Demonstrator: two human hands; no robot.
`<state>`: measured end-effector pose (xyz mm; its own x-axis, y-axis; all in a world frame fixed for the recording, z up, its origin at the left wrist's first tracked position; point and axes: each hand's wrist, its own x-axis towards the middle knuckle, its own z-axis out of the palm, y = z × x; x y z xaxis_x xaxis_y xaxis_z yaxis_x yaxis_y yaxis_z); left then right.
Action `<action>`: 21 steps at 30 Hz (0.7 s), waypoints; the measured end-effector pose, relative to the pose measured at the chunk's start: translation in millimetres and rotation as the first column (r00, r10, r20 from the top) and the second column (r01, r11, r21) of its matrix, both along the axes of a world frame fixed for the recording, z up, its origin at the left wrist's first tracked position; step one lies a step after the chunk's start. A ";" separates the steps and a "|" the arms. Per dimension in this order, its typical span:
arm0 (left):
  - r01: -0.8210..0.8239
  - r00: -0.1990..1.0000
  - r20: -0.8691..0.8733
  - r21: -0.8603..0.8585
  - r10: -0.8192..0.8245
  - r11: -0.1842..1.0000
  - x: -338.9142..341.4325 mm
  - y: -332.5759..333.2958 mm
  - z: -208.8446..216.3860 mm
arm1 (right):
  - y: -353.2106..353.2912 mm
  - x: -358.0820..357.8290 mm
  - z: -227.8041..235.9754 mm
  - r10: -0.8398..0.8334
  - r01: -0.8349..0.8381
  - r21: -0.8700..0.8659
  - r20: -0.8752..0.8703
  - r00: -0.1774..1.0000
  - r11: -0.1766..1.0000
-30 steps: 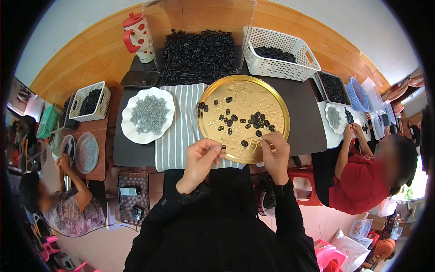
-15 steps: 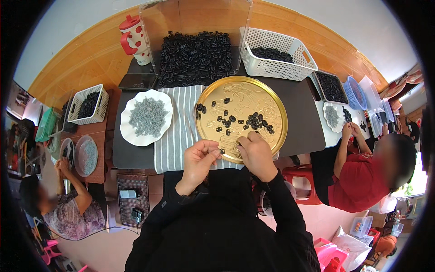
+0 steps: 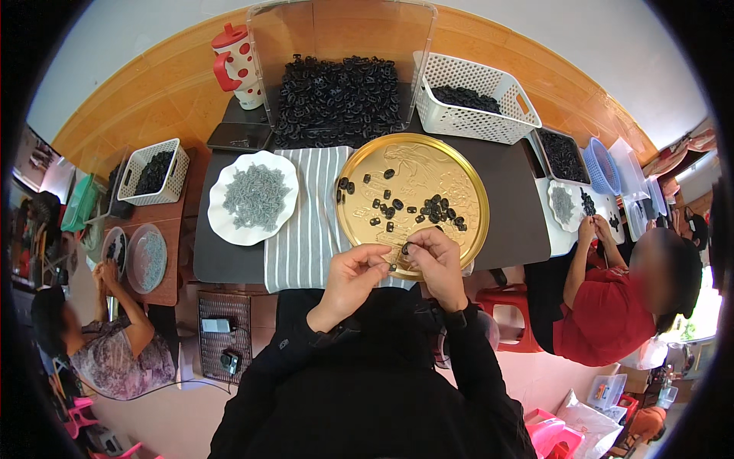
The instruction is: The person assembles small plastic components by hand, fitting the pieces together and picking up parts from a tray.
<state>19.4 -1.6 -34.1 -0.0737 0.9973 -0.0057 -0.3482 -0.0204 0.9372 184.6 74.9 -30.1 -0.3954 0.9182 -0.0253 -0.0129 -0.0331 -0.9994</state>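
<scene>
My left hand [image 3: 353,277] is closed in a pinch on a small black plastic piece [image 3: 392,268] above the near rim of a round gold tray [image 3: 432,162]. Close beside it, the fingers of my right hand [image 3: 437,266] pinch a black oval plastic piece [image 3: 407,249]. The two held pieces look slightly apart. Several loose black pieces [image 3: 436,206] lie scattered on the tray, most of them clustered just beyond my right hand. A grey striped cloth [image 3: 304,256] lies partly under the tray. To its left, a wavy-edged white plate [image 3: 217,205] holds many small grey pieces [image 3: 258,196].
Behind the tray stand a clear bin [image 3: 267,57] heaped with black pieces and a white perforated basket [image 3: 475,125]. A red-dotted tumbler [image 3: 242,73] is near a dark flat tray [image 3: 228,138]. People work at tables on both sides; a red stool [image 3: 511,325] stands at right.
My right hand has come up off the tray, and a black oval piece now shows in its fingers. My left hand has shifted right with its piece. The whole view has moved slightly.
</scene>
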 end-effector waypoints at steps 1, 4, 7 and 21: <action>0.002 1.000 0.000 0.002 -0.002 1.000 1.5 0.2 0.1 | -2.1 -1.2 3.1 -0.041 0.040 -0.026 -0.048 0.998 0.999; 0.005 1.000 -0.004 0.011 -0.005 1.000 2.7 -0.8 1.8 | -2.7 -2.7 8.7 -0.081 0.081 0.001 -0.073 0.994 0.997; 0.003 1.000 -0.022 -0.015 -0.004 1.000 1.2 -2.0 3.8 | -0.7 -1.5 2.5 -0.062 0.063 0.008 -0.059 0.996 0.998; -0.064 0.993 -0.093 0.112 0.074 0.992 8.2 1.0 2.6 | -17.0 -12.2 8.9 -0.154 0.109 -0.152 -0.321 0.934 0.982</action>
